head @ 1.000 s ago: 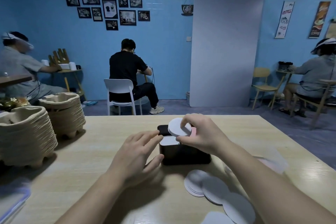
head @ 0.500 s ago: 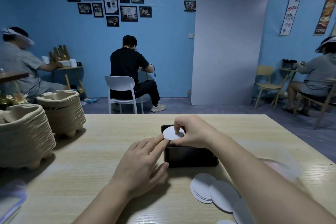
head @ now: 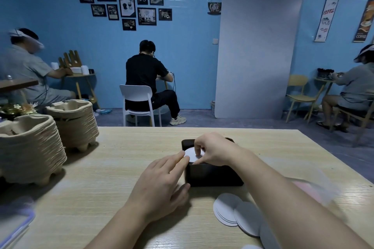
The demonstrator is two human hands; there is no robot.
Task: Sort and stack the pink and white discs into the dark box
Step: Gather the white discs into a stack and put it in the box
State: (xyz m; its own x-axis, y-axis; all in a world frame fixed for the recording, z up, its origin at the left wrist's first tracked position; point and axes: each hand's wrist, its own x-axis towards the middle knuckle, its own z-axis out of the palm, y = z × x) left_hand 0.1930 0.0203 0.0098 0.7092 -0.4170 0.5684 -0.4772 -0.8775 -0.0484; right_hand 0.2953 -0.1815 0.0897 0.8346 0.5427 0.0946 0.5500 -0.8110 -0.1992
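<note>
**Desk:** What is hidden from you?

**Me:** My right hand covers most of the dark box mouth, so I cannot tell what lies inside. The pink discs are a blur behind my right forearm. The loose white discs on the counter are cut off by that arm and the bottom edge.

**Desk:** And the hands?

**Me:** My right hand pinches the white disc at the box's left end. My left hand lies flat, fingertips touching the disc's edge, thumb at the box's near left corner.

**Desk:** What differs?

**Me:** A second ago the disc was tilted above the box. Now it sits lower, at the rim.
</note>
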